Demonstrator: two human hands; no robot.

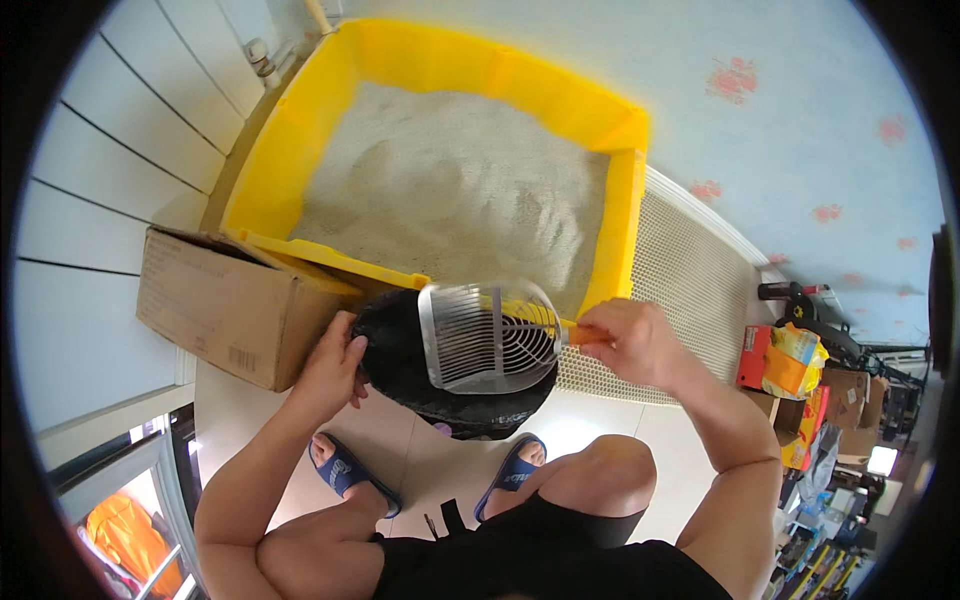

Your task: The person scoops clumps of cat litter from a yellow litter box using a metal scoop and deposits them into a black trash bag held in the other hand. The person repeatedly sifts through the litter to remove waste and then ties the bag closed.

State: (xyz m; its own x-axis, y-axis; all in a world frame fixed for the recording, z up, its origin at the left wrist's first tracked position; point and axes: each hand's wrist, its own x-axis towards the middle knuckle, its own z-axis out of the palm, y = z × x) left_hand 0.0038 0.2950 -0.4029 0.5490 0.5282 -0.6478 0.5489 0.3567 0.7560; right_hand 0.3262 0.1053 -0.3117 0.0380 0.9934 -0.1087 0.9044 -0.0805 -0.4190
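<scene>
My right hand grips the orange handle of a slotted metal litter scoop. The scoop is over a bin lined with a black plastic bag, and its slots look free of clumps. My left hand pinches the bag's rim at the left side. Beyond the bag stands a large yellow plastic litter box holding grey, sand-like litter, its surface uneven with shallow hollows. What lies inside the bag is hidden by the scoop and the dark plastic.
A cardboard box stands at the left against the litter box. A perforated beige mat lies to its right, by the wall. Cardboard cartons and bags are piled at the far right. My slippered feet are on the tiled floor below the bag.
</scene>
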